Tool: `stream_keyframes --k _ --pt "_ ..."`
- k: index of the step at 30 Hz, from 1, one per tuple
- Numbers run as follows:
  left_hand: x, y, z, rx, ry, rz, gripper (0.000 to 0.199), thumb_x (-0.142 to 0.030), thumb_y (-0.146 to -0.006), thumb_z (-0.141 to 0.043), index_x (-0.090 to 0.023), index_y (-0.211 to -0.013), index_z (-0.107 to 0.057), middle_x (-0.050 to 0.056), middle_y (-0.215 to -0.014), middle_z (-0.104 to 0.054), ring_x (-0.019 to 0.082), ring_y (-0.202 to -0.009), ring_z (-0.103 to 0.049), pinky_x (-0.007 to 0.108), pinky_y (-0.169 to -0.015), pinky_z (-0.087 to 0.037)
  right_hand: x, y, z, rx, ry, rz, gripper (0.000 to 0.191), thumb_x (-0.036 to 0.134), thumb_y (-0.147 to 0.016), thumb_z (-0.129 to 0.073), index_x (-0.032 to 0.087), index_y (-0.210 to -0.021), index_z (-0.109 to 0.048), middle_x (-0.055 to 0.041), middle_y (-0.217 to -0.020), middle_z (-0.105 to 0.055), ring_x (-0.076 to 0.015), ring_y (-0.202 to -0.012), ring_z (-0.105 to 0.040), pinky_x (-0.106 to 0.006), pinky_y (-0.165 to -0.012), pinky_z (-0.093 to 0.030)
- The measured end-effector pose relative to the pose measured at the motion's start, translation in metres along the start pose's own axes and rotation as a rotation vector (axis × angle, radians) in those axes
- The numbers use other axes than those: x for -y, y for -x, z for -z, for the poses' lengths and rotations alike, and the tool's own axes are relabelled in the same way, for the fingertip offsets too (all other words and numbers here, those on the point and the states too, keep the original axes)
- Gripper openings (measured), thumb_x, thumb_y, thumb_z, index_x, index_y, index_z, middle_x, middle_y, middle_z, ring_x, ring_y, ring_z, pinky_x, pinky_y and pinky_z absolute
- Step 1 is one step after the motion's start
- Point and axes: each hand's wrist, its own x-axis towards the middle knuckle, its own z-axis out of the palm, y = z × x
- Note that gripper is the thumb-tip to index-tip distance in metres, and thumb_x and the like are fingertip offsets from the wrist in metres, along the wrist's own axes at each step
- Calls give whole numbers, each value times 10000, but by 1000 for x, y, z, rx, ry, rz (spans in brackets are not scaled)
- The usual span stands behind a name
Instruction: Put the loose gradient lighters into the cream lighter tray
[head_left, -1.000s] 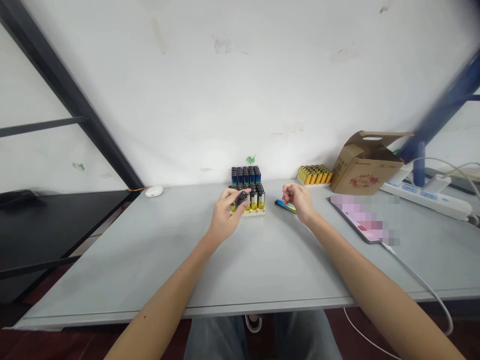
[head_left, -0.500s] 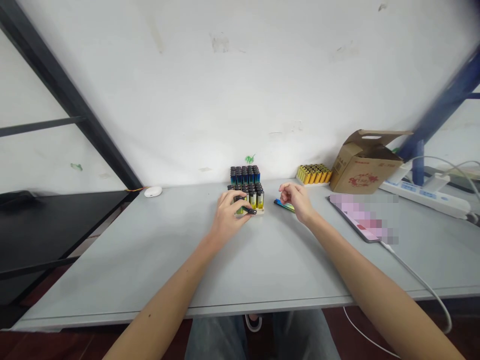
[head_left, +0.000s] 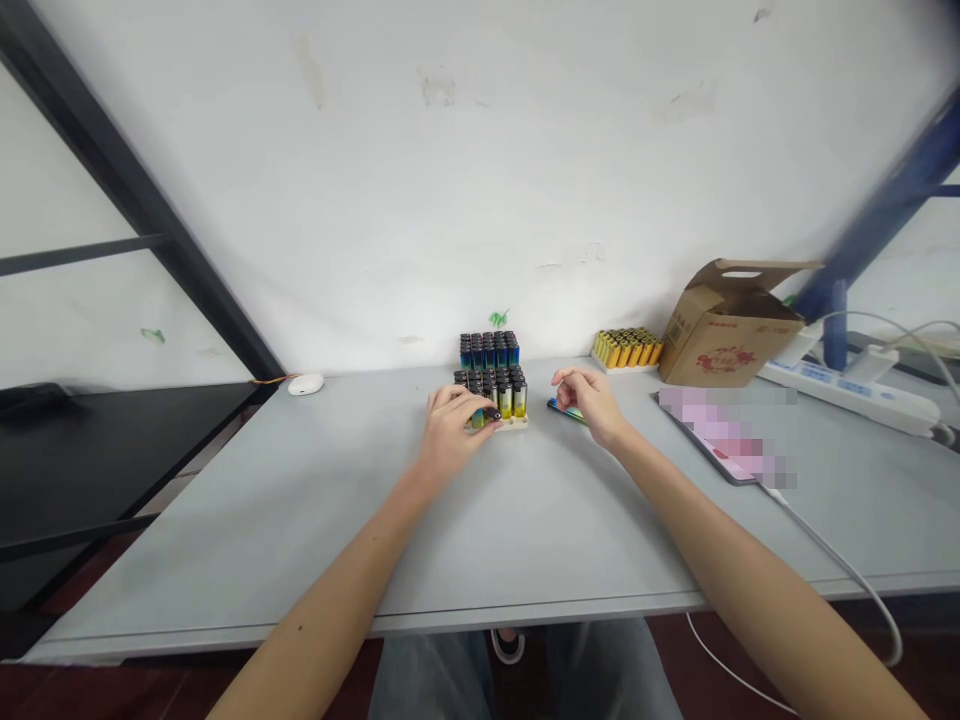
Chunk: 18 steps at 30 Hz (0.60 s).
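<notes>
My left hand (head_left: 448, 430) is closed, thumb and fingers pinching a black-ended lighter (head_left: 493, 414) that lies sideways; most of it is hidden by the fingers. Just behind it stands a pale tray (head_left: 514, 425) of upright lighters (head_left: 506, 399) with black tops and yellow-green bodies. My right hand (head_left: 589, 402) is curled shut to the right of this tray, and whatever its fingers may hold is hidden. Below those curled fingers, a shiny blue-green object (head_left: 568, 410) lies on the table, partly covered by the hand.
Blue lighters with black tops (head_left: 489, 350) stand in rows against the wall. Further right are a tray of yellow-orange cylinders (head_left: 628, 348), an open cardboard box (head_left: 731, 335), a power strip (head_left: 855, 393) and a tablet-like device (head_left: 720, 440) on a cable. A white earbud case (head_left: 306, 384) sits left.
My left hand has drawn slightly left with the lighter, whose black end now sticks out less beyond the fingers. My right hand has shifted a little left, still curled.
</notes>
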Motion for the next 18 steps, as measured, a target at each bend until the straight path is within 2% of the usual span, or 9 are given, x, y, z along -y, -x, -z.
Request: stream_keyframes --k 4,7,12,18 --pt "-1 1 0 -29 -142 -36 103 -346 -775 -730 -256 -821 -708 62 -1047 -674 273 -1068 -507 432 -919 -352 -2 0 1 14 10 2 128 286 -690 -519 185 -668 -593 48 -448 -474 -101 -455 -462 -238 -504 -396" --pt "0 2 -1 -51 -199 -65 113 -327 -780 -727 -248 -857 -703 79 -1158 -602 275 -1115 -493 431 -931 -368 -3 -1 1 6 9 2 129 289 -691 -519 187 -666 -593 49 -448 -473 -102 -454 -465 -238 -503 -393" --pt "2 5 -5 -65 -215 -33 220 -338 -780 -729 -252 -975 -674 85 -1157 -575 269 -1107 -499 431 -952 -385 -5 -1 1 3 27 5 143 294 -695 -513 184 -674 -601 46 -449 -477 -104 -464 -468 -235 -506 -399" --pt "2 4 -9 -131 -144 -36 146 -319 -778 -733 -232 -879 -674 75 -1123 -596 256 -1097 -509 436 -969 -397 -6 -1 1 4 62 17 152 287 -696 -495 183 -679 -606 44 -457 -489 -105 -473 -478 -231 -509 -400"
